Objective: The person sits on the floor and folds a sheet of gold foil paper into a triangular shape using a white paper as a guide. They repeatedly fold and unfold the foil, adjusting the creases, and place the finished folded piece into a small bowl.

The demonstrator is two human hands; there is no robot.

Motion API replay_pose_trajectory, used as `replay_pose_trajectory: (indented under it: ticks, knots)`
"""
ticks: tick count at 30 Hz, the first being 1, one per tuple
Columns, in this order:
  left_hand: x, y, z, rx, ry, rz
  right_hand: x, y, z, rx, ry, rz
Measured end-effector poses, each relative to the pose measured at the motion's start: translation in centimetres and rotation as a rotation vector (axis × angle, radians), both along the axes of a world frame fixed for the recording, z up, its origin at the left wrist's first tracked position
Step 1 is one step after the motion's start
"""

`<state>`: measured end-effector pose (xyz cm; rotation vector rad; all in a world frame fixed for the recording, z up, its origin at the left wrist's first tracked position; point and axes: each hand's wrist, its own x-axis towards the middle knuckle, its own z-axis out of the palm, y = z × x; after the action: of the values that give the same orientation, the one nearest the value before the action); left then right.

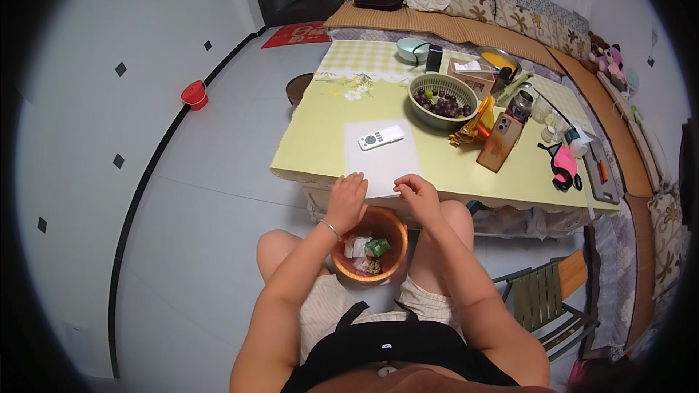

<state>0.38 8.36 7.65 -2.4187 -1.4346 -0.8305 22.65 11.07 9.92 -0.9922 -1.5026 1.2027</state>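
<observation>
White sheets of paper [364,167] lie at the near edge of the table, with a white remote control [381,138] resting on top of them. My left hand [347,200] lies flat at the paper's near left corner, fingers stretched out and nothing in them. At the near right corner, my right hand [419,193] has its fingers curled in, thumb and forefinger close together at the paper's edge. Whether it pinches anything is too small to tell. Below my hands, between my knees, stands an orange-brown bin [399,251] with crumpled wrappers [377,247] inside.
On the yellow-green tablecloth [313,135] stand a colander [415,110] of grapes, a propped-up phone [500,143], gold foil packaging [470,131], a jar [520,105] and a pink-and-black item [563,164]. A folding chair [539,295] is at right; a red bucket [194,94] sits by the left wall.
</observation>
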Motion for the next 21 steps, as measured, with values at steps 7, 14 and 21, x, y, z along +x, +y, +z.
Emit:
replay_pose_trajectory:
  ticks: [7, 14, 21]
  knots:
    - [-0.9, 0.9, -1.1, 0.002, -0.101, 0.005, -2.5, 8.0, 0.7, 0.689, -0.816, -0.127]
    - [-1.8, 0.8, -0.5, -0.046, -0.236, -0.100, -6.1, 16.1, -0.7, 0.871, -1.207, -0.018]
    - [-2.6, 0.6, -1.5, 0.011, -0.236, -0.129, -8.7, 18.9, -1.3, 0.714, -1.293, -0.122]
